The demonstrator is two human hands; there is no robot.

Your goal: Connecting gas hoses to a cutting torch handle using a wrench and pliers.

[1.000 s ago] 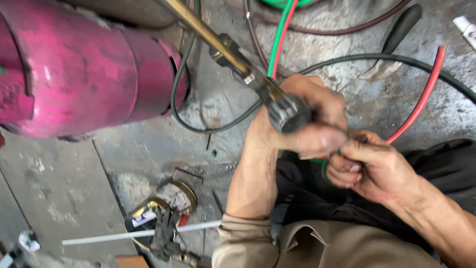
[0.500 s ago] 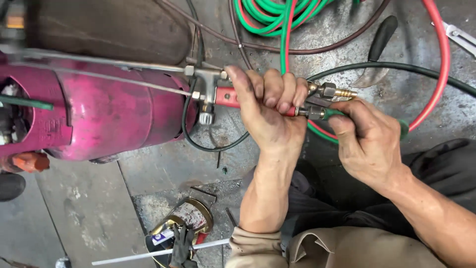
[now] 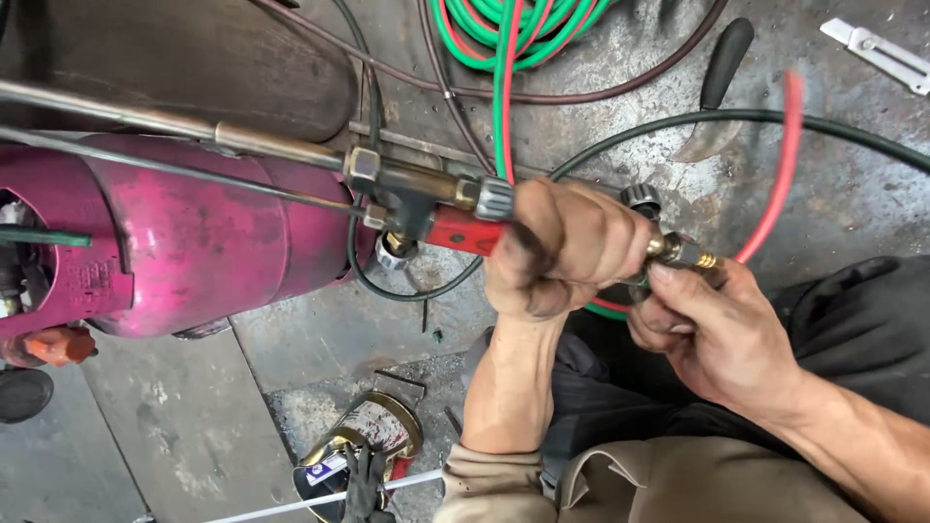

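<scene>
Cutting torch gripped at its red handle

The torch (image 3: 426, 199) is held in the closed left hand (image 3: 562, 247) – its long axis lies level, tubes pointing to 9 o'clock over the pink cylinder (image 3: 194, 242); its brass hose fitting (image 3: 693, 257) at 3 o'clock is pinched by the right hand (image 3: 722, 334) – fingers narrowed around it

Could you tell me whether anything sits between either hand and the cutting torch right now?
Nothing visible does. The left hand is wrapped directly around the red handle of the cutting torch, and the right hand has its fingertips on the brass hose fitting at the torch's rear end. The red hose runs off behind them.
</scene>
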